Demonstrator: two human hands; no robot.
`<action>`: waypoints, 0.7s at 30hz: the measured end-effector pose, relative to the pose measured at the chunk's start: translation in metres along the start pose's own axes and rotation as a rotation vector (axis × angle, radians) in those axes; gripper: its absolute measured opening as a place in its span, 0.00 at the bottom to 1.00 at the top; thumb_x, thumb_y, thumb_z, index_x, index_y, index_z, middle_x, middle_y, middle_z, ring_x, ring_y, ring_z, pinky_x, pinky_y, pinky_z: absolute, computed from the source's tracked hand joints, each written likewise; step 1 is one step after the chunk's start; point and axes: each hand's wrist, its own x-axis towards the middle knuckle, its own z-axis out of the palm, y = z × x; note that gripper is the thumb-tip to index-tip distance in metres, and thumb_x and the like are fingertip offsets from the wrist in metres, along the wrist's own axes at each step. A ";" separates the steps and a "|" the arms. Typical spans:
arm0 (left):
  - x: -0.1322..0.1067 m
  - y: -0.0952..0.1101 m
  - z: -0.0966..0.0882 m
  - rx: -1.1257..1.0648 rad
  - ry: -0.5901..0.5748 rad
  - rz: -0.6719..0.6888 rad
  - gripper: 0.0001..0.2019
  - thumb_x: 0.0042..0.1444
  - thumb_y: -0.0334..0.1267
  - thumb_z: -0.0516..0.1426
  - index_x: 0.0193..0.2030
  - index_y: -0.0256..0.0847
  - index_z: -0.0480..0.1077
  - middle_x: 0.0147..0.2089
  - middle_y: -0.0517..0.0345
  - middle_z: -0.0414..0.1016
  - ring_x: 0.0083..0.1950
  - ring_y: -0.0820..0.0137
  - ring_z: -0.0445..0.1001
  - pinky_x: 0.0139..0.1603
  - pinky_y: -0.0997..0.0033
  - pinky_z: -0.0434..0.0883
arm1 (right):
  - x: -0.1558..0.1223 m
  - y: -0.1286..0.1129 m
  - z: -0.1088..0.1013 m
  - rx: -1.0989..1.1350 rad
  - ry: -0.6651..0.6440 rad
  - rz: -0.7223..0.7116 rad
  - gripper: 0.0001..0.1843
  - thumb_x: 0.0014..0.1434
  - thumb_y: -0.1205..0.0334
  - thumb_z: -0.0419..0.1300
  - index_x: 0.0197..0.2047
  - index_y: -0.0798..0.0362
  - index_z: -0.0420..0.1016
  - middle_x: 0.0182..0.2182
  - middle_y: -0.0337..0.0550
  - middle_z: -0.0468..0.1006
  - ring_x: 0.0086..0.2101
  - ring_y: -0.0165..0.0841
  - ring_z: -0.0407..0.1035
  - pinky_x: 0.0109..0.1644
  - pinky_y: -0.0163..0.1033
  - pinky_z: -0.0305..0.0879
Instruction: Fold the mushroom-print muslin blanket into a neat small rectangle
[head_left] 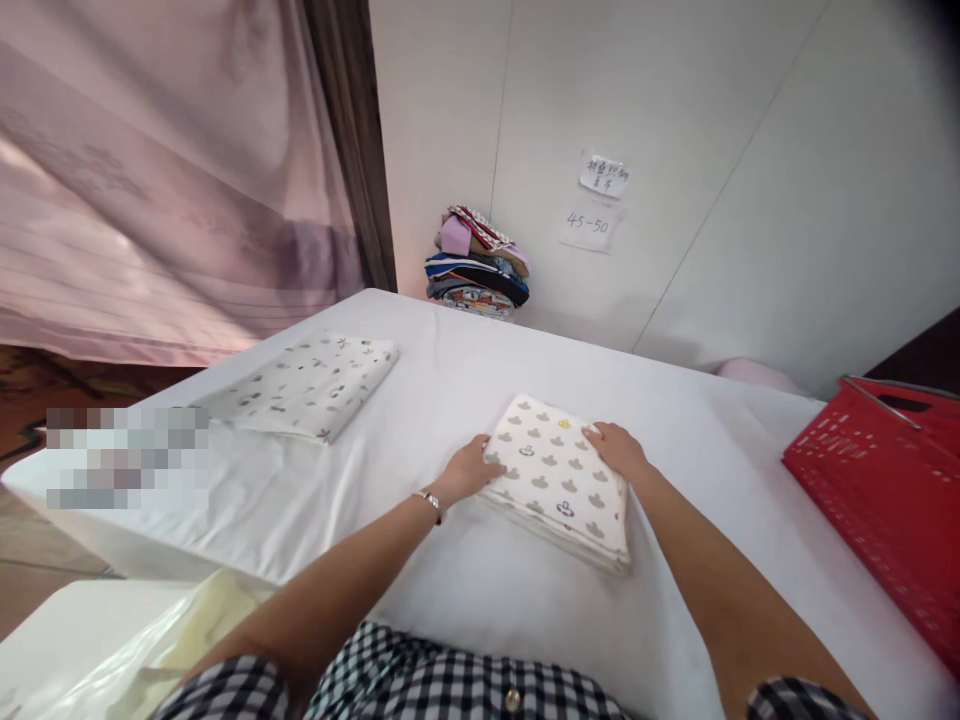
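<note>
A folded white cloth (546, 478) with grey duck-like shapes and a few coloured ones lies in a neat, layered block on the white-covered table. My left hand (466, 470) grips its left edge, thumb resting on top and fingers along the side. At the far right edge, my right hand (616, 447) holds the cloth with its fingertips on the upper corner. The undersides of both hands are hidden. Further left, a second white cloth (319, 385) with small dark leaf-like prints lies flat and folded, apart from my hands.
A red plastic basket (885, 490) stands at the table's right side. Folded clothes (480, 262) are piled by the wall behind the far edge. A pink curtain (165, 180) hangs at left. Clear plastic with pale yellow material (180, 640) sits at lower left. One patch is pixelated.
</note>
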 end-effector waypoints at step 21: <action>-0.024 -0.010 0.016 0.189 0.164 0.507 0.17 0.57 0.41 0.53 0.54 0.44 0.66 0.61 0.53 0.63 0.65 0.62 0.54 0.64 0.51 0.52 | -0.103 -0.001 0.034 0.395 -0.053 0.105 0.35 0.60 0.44 0.43 0.67 0.48 0.45 0.56 0.47 0.67 0.53 0.44 0.64 0.53 0.48 0.59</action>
